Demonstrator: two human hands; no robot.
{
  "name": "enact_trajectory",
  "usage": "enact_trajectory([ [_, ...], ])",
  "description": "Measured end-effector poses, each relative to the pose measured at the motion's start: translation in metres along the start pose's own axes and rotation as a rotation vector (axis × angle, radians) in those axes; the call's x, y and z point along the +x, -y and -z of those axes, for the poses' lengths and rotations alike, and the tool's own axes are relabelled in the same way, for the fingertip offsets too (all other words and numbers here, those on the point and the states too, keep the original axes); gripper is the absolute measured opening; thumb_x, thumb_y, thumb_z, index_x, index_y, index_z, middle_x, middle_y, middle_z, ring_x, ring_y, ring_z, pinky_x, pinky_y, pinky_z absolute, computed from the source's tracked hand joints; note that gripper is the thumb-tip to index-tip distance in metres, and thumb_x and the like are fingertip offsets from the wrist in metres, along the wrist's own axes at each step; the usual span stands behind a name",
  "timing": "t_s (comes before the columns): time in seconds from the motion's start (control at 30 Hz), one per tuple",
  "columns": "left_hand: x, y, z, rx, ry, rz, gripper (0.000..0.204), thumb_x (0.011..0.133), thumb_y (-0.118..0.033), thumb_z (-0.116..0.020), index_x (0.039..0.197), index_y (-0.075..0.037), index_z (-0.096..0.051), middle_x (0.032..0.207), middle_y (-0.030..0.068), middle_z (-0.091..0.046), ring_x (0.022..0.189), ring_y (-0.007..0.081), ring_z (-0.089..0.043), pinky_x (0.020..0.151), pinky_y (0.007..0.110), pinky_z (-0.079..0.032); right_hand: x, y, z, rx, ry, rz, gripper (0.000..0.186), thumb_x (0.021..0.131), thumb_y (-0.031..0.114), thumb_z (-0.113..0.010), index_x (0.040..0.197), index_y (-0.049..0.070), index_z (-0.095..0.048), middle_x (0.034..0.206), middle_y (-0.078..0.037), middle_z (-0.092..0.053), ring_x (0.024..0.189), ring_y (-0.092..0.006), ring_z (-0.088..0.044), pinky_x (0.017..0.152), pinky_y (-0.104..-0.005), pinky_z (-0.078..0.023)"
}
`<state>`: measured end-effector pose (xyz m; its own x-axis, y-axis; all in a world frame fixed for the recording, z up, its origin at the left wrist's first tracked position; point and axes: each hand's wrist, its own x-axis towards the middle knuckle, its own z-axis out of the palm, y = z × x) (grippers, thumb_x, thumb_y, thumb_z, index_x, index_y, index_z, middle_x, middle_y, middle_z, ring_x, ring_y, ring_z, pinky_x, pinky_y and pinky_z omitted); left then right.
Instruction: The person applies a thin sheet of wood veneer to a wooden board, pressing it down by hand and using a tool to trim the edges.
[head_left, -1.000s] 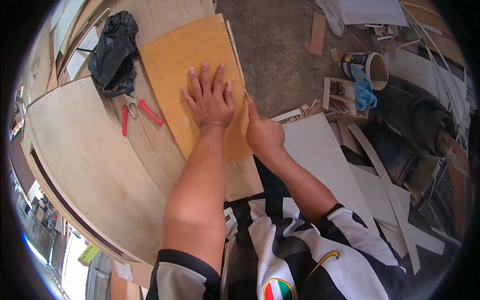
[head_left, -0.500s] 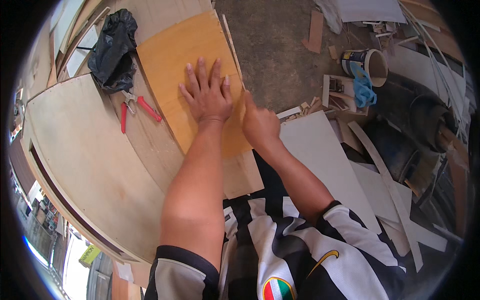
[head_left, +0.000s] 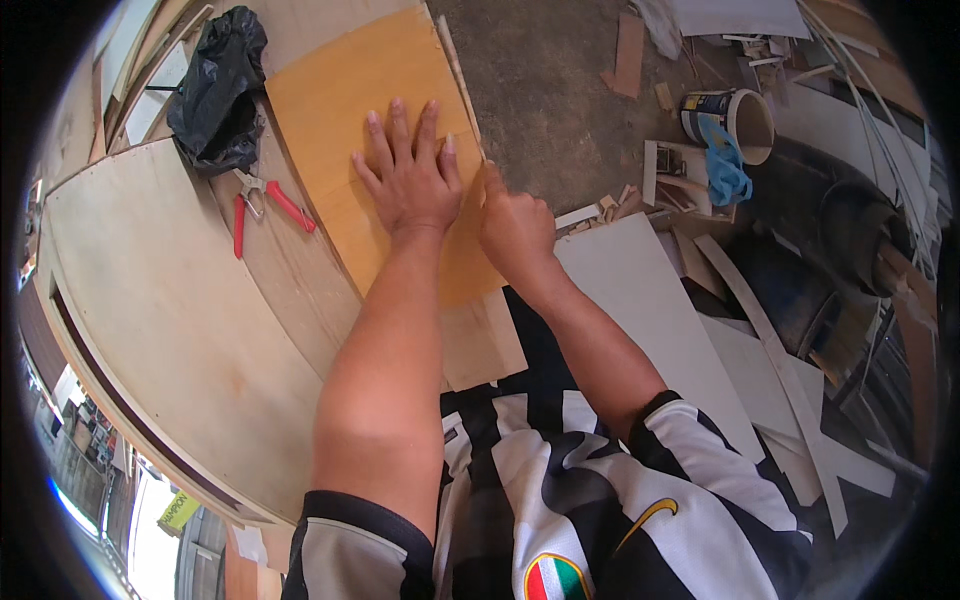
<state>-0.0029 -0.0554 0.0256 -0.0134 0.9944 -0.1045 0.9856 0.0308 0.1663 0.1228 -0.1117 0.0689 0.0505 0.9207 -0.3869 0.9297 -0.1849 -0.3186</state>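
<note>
A yellow-orange sheet of board (head_left: 350,95) lies on a paler wooden surface in front of me. My left hand (head_left: 415,190) is laid flat on it, fingers spread and pointing away. At the board's right edge, my right hand (head_left: 517,228) is closed, its index finger stretched along the edge. Whatever sits inside this fist is hidden. A thin, pale strip (head_left: 458,75) runs along that same edge, beyond my right fingertip. To the left of the board lie pliers with red handles (head_left: 290,207), jaws toward a crumpled black plastic bag (head_left: 215,100).
A curved pale wooden panel (head_left: 160,280) stands at the left. Right of my hands are a white board (head_left: 650,310), a box of wood offcuts (head_left: 652,170), and a bucket (head_left: 752,125) with a blue bag (head_left: 725,170) hanging on it. Long strips (head_left: 775,360) lie beyond.
The whole view has shifted a little, so everything sits slightly higher in the picture. Both hands stay in about the same places on the board, with the same grip.
</note>
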Motion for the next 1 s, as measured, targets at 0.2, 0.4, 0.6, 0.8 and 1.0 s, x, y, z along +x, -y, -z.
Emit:
enact_trajectory([
  [0.2, 0.000, 0.006, -0.002, -0.010, 0.008, 0.007, 0.055, 0.105, -0.047, -0.038, 0.159, -0.038, -0.031, 0.171, -0.0002, -0.017, 0.158, 0.0315, -0.008, 0.121, 0.065, -0.006, -0.013, 0.008, 0.020, 0.008, 0.125, -0.017, 0.054, 0.085, 0.009, -0.061, 0.139, 0.006, -0.055, 0.070, -0.022, -0.069, 0.065, -0.0418, -0.070, 0.061, -0.0529, -0.057],
  [0.4, -0.002, 0.009, -0.006, -0.010, -0.016, -0.011, 0.054, 0.104, -0.047, -0.039, 0.158, -0.037, -0.034, 0.170, 0.0006, -0.019, 0.157, 0.0312, -0.009, 0.121, 0.065, -0.007, -0.019, 0.011, 0.034, 0.017, 0.146, -0.038, 0.053, 0.086, 0.007, -0.058, 0.139, 0.008, -0.056, 0.069, -0.023, -0.068, 0.066, -0.0442, -0.069, 0.063, -0.0547, -0.056],
  [0.6, 0.001, 0.004, -0.004, -0.040, -0.044, -0.025, 0.055, 0.103, -0.046, -0.043, 0.157, -0.035, -0.037, 0.169, 0.0014, -0.022, 0.157, 0.0316, -0.012, 0.121, 0.065, -0.008, 0.002, 0.012, 0.028, 0.011, 0.126, -0.040, 0.052, 0.086, 0.007, -0.058, 0.138, 0.007, -0.055, 0.071, -0.025, -0.068, 0.070, -0.0454, -0.070, 0.065, -0.0554, -0.056],
  [0.8, 0.001, -0.001, -0.001, -0.001, 0.033, -0.006, 0.055, 0.105, -0.048, -0.037, 0.159, -0.040, -0.030, 0.171, -0.0018, -0.015, 0.158, 0.0298, -0.008, 0.122, 0.063, -0.005, 0.001, 0.010, 0.021, -0.012, 0.152, -0.062, 0.051, 0.086, 0.007, -0.058, 0.137, 0.007, -0.056, 0.072, -0.027, -0.068, 0.070, -0.0473, -0.070, 0.065, -0.0558, -0.056],
  [1.0, -0.001, 0.007, -0.004, -0.015, 0.015, -0.002, 0.055, 0.104, -0.048, -0.039, 0.158, -0.040, -0.031, 0.171, -0.0014, -0.017, 0.158, 0.0306, -0.009, 0.122, 0.065, -0.005, -0.014, 0.009, 0.028, 0.027, 0.138, -0.036, 0.050, 0.086, 0.008, -0.058, 0.136, 0.003, -0.056, 0.069, -0.027, -0.067, 0.068, -0.0461, -0.070, 0.064, -0.0550, -0.056],
])
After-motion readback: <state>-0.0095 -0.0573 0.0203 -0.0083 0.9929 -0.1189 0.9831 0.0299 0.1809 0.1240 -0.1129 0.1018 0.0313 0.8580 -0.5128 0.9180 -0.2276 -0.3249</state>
